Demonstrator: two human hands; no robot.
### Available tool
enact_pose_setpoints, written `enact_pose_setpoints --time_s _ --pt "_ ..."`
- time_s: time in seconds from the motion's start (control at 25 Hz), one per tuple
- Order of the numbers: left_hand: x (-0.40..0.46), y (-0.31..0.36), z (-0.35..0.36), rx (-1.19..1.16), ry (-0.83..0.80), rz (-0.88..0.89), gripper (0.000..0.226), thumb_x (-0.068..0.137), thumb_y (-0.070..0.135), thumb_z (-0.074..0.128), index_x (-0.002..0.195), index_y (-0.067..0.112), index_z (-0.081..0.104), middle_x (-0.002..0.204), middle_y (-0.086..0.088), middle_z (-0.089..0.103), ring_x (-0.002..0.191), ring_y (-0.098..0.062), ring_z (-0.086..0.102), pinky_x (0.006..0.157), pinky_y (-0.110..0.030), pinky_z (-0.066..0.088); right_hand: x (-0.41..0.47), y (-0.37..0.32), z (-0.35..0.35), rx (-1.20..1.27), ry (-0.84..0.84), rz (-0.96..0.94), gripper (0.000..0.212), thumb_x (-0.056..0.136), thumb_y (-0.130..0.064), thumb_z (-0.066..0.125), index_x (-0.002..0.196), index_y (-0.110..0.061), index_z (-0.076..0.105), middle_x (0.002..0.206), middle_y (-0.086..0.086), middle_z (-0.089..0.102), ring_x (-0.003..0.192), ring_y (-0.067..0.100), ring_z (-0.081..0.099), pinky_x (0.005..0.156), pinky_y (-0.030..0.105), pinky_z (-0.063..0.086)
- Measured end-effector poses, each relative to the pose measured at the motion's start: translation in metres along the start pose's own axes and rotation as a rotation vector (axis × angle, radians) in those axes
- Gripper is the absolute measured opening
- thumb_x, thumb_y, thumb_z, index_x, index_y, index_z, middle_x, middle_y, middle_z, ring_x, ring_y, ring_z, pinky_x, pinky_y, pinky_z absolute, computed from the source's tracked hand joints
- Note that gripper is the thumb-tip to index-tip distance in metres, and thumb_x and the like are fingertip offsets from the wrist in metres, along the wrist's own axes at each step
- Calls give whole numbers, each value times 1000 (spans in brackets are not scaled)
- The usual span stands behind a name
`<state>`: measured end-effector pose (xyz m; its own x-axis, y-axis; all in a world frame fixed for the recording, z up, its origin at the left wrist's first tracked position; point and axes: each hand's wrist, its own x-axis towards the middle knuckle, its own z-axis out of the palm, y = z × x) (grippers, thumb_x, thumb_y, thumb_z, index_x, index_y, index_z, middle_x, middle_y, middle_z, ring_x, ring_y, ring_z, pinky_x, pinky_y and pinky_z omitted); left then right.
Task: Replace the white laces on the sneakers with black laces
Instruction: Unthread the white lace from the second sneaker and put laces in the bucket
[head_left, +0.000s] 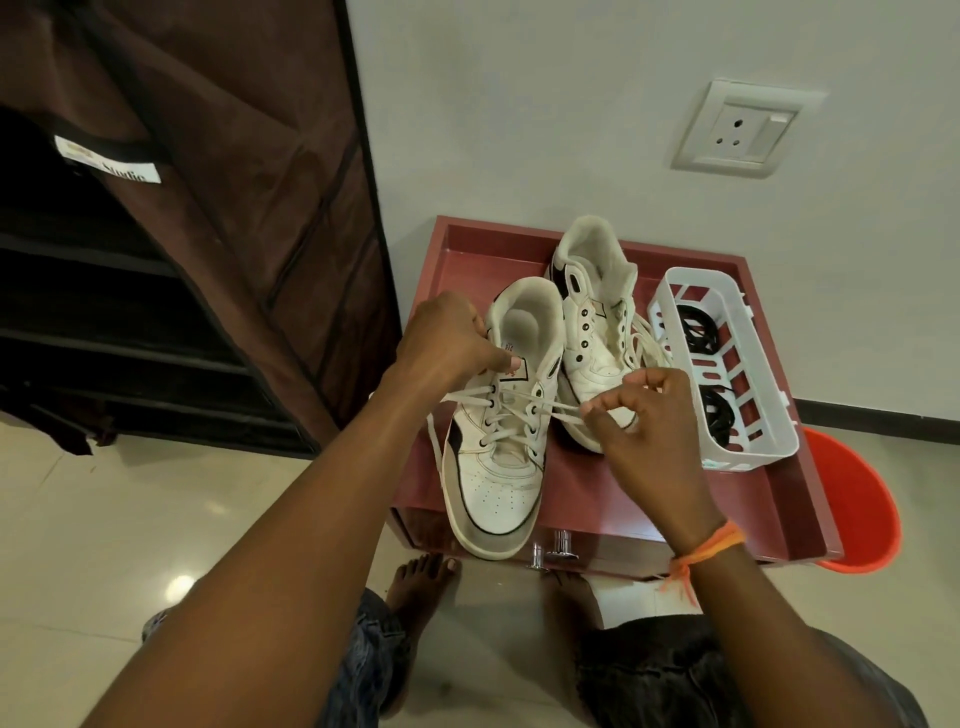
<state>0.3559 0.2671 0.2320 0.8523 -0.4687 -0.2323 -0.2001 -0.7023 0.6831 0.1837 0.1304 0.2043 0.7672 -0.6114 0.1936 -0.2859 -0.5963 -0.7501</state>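
Observation:
Two white sneakers with black trim stand on a low red table (582, 493). The near sneaker (496, 483) still carries a white lace (519, 410) through its lower eyelets, with the upper ones bare. My left hand (447, 338) grips this sneaker at its collar and tongue. My right hand (644, 410) pinches one end of the white lace, drawn out taut to the right. The far sneaker (592, 306) has bare eyelets, and a loose white lace (647, 338) lies beside it. Black laces (698, 332) lie coiled in a white slotted basket (727, 457).
A brown fabric shoe rack (156, 260) stands at the left. An orange bucket (862, 514) sits behind the table's right corner. A wall socket (743, 130) is on the wall above. My bare feet (421, 582) rest on the tiled floor before the table.

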Motion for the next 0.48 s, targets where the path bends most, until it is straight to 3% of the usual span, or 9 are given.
enact_pose_setpoints --time_s 0.16,0.32,0.48 --pt "0 2 -1 12 -5 13 43 61 36 93 78 2 73 68 -6 73 68 -22 72 70 -48 60 -1 -25 32 -291 32 -291 16 75 -25 77 89 -21 71 119 10 48 109 28 48 80 39 42" --pt "-1 1 -1 11 -2 15 46 62 38 92 81 0 73 71 -9 74 70 -24 73 71 -48 60 4 -33 53 -473 2 -285 13 74 -16 76 85 -19 69 122 13 50 111 34 43 80 48 42" --pt "0 1 0 10 -13 22 46 62 36 92 81 -1 73 73 -11 74 72 -26 73 71 -49 59 -3 -28 54 -633 4 -327 15 78 -17 69 92 -16 65 135 16 44 122 36 34 93 52 35"
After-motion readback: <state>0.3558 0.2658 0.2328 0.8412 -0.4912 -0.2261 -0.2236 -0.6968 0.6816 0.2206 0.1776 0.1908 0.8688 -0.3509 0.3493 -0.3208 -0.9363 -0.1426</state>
